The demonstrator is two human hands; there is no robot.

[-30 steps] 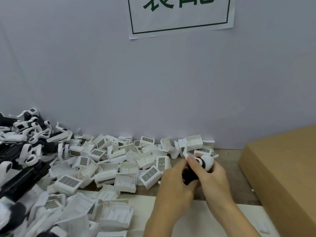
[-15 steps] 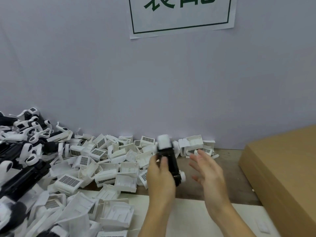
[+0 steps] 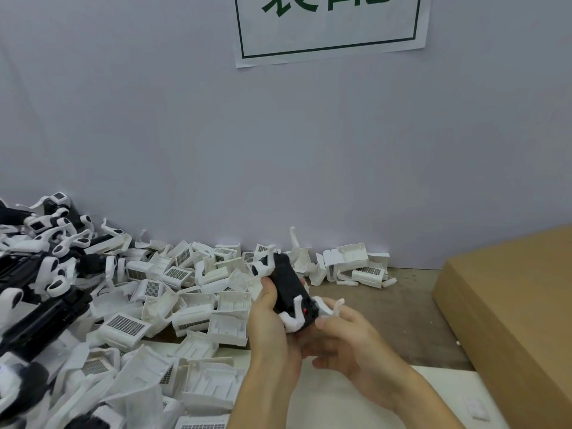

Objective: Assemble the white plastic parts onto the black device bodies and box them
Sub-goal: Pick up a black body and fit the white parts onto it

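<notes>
Black oblong plastic device body [image 3: 289,286], white clips at both ends, gripped above table between left hand [image 3: 272,332], wrapped round its side, and right hand [image 3: 349,339], half-curled under near end. Probably light, rigid; best held mid-body, away from snap-prone thin white tabs.
</notes>
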